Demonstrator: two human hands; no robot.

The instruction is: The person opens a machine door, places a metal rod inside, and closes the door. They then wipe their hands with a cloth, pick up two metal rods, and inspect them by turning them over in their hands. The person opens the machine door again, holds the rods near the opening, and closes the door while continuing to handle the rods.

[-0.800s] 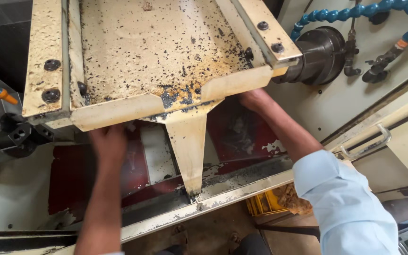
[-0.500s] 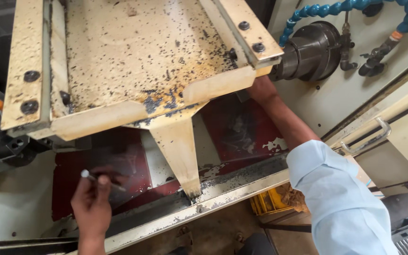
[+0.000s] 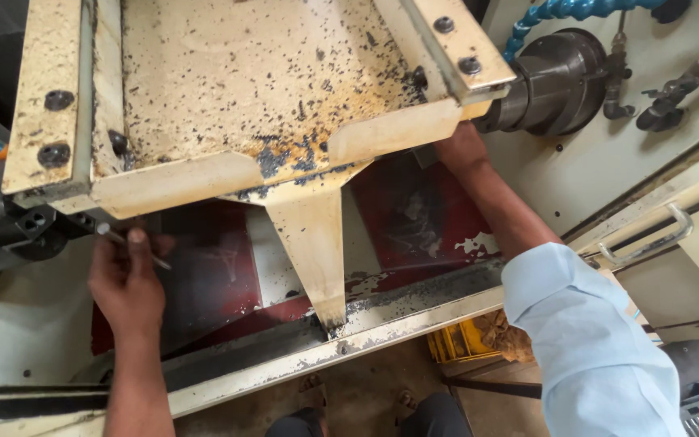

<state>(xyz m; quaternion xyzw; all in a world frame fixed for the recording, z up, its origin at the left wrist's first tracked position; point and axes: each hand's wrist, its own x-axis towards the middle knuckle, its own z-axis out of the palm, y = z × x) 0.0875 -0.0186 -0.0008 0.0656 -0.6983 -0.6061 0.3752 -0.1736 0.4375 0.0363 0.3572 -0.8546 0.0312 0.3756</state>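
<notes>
Both my hands under the chip tray (image 3: 228, 89)

My left hand (image 3: 127, 283) pinches a thin metal rod (image 3: 133, 247); my right hand (image 3: 461, 150) is half hidden, grip unclear. Dark swarf (image 3: 289, 158) litters the tray.

A cream-painted metal chute (image 3: 244, 89), speckled with dark chips, fills the upper view and narrows to a spout (image 3: 313, 251) pointing down at a grimy rail (image 3: 382, 324). Behind it lies a worn red panel (image 3: 402, 214). At upper right sit a dark cylindrical chuck (image 3: 556, 81) and blue segmented coolant hoses (image 3: 576, 10) (partly cut off). A yellow crate (image 3: 455, 344) rests below, and a metal door handle (image 3: 649, 239) at right.
</notes>
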